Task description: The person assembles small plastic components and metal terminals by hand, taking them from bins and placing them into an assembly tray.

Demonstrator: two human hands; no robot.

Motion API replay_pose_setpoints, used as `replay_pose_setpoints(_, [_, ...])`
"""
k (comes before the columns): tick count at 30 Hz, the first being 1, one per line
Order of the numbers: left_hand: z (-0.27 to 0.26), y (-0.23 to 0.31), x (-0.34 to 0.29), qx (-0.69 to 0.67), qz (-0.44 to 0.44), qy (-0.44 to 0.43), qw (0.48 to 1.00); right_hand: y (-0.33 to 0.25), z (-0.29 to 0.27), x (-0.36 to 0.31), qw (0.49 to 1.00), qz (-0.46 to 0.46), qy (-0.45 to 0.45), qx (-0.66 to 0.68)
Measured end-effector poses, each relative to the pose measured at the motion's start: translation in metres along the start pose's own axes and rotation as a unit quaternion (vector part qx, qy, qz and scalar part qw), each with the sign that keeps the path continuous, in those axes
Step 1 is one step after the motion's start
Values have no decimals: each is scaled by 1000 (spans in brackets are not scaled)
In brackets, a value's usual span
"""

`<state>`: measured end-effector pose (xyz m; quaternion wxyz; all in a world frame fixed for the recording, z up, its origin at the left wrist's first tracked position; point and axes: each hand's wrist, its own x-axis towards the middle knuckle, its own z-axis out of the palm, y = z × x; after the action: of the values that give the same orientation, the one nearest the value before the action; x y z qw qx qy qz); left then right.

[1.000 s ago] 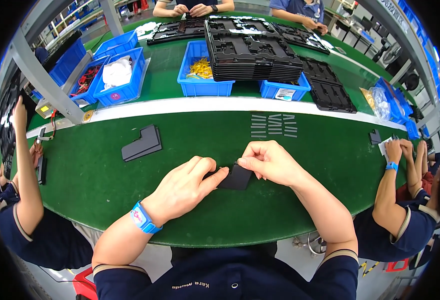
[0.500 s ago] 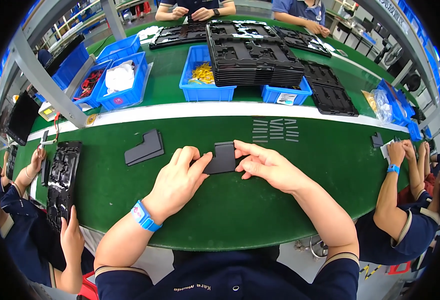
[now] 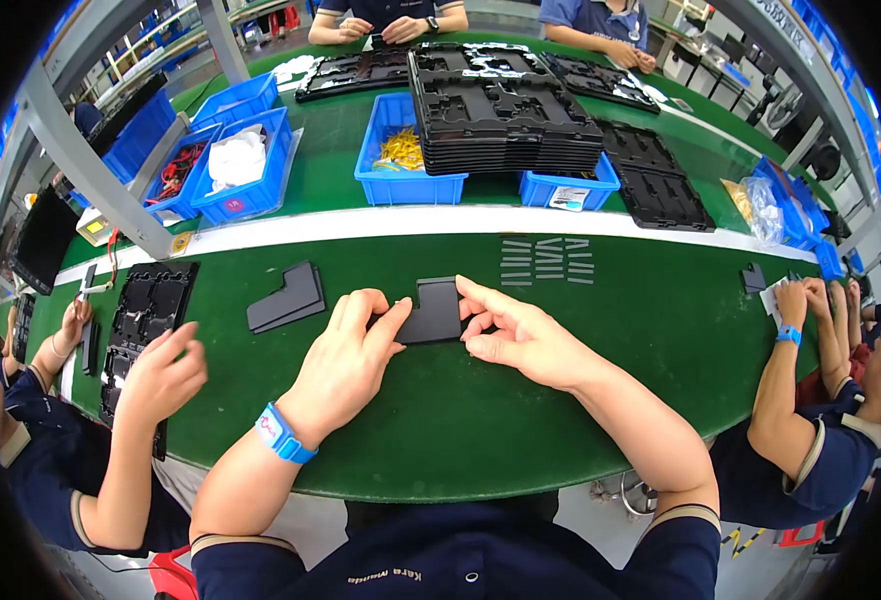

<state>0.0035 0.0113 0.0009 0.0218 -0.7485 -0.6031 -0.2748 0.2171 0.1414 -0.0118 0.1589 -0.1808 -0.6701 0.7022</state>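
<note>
A dark grey, L-shaped flat piece (image 3: 438,312) is between my hands, low over the green table. The fingers of my left hand (image 3: 352,342) close on its left end, thumb and forefinger by the inner notch. My right hand (image 3: 522,340) pinches its right edge, with the forefinger at the top corner. A narrow strip runs along the piece's upper edge; I cannot make out whether it is separate. Left of my left hand lie a few similar L-shaped pieces (image 3: 288,298), overlapping. Beyond my right hand, thin grey strips (image 3: 548,260) lie in rows.
Across a white ledge (image 3: 360,220) stand a blue bin of yellow parts (image 3: 412,185), a blue bin with white bags (image 3: 243,200) and a tall stack of black trays (image 3: 508,110). A co-worker's hand (image 3: 165,375) is over a black tray (image 3: 155,300) at left. Others sit right and opposite.
My hands and the piece have shifted slightly left in the picture, grip much the same. The co-worker at left has laid the black tray down and lifted a hand from it.
</note>
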Motion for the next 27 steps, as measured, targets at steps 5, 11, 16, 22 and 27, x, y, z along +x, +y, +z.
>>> replay_pose_setpoints(5, [-3, -4, 1, -41, -4, 0, 999, -9, -8, 0, 995, 30, 8, 91])
replay_pose_setpoints(11, [-3, -4, 2, -30, 3, 0, 1000, -6, -3, -2, 999, -5, -16, 43])
replay_pose_setpoints(16, [-4, -4, 1, -39, 15, -4, 999, -13, 5, -4, 991, -2, 1, -134])
replay_pose_setpoints(22, [-2, -3, 2, -24, -4, -5, 1000, -13, 15, -8, 950, -43, 10, -310])
replay_pose_setpoints(27, [-9, -25, 0, 7, -81, -6, 997, -20, 0, -9, 970, -34, 9, -241])
